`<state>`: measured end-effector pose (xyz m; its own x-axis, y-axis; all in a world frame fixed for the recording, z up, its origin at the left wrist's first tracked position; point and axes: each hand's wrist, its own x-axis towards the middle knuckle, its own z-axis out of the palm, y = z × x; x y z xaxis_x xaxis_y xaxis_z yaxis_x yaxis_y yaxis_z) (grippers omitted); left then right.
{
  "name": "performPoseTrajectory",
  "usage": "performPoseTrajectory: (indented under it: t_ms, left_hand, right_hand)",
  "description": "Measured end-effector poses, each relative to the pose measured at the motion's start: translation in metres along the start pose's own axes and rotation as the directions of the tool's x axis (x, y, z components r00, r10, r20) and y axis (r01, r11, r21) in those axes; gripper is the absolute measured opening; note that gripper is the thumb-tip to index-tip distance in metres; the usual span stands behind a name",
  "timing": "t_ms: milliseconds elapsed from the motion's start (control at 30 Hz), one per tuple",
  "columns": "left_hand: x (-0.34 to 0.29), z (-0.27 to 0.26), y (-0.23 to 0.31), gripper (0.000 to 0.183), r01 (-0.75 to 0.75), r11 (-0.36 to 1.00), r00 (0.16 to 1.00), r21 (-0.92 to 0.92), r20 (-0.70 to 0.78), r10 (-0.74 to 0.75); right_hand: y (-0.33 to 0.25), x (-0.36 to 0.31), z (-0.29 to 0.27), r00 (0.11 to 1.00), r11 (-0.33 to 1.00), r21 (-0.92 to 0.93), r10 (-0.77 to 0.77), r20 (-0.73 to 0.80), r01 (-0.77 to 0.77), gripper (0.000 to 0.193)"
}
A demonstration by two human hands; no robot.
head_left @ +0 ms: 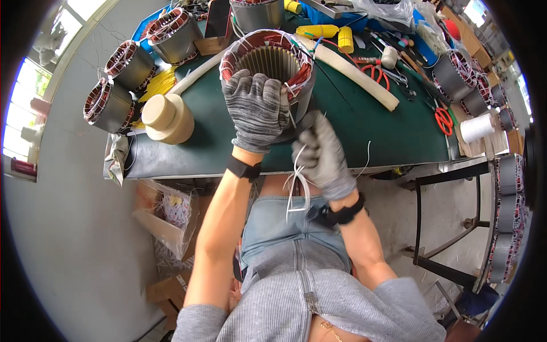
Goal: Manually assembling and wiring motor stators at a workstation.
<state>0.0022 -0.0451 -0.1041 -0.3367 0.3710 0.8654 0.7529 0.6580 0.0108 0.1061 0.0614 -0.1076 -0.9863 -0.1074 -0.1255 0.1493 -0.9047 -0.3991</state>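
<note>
A motor stator (272,61), a metal ring with red-brown windings laced in white cord, stands on the green table in front of me. My left hand (256,111), in a grey knitted glove, is closed over its near rim, fingers curled inward. Beside the stator's lower right side is my right hand (325,154), gloved too and a little blurred. Its fingers are closed on a white cord (307,195), which hangs in loops below the hand over my lap. Part of the stator's near wall is hidden behind my left hand.
Several other stators (111,107) stand along the left and right. A cream stepped block (168,119) sits at the left front. Pale rods (364,80), red-handled scissors (443,121) and a white cord spool (477,129) lie rightward. Below the table is an open carton (165,219).
</note>
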Motion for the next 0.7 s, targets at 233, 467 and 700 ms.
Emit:
performPoseTrajectory:
  t_ms: [233,467,700]
  left_hand:
    - [0.015,-0.037,-0.022,0.028,-0.113,0.976,0.981,-0.187,0.136,0.139]
    - [0.016,-0.035,-0.008,0.043,-0.105,0.988,0.914,-0.111,0.38,0.14]
    - [0.016,-0.032,0.0,0.041,-0.04,0.997,0.927,-0.068,0.37,0.062]
  right_hand:
    - [-0.055,-0.004,-0.022,0.994,0.995,0.015,0.099,-0.048,-0.099,0.023]
    - [-0.045,-0.012,-0.016,0.505,-0.24,-0.936,-0.793,0.341,0.256,0.026]
    - [-0.025,0.005,-0.001,0.922,0.059,-0.966,-0.32,0.219,0.25,0.028]
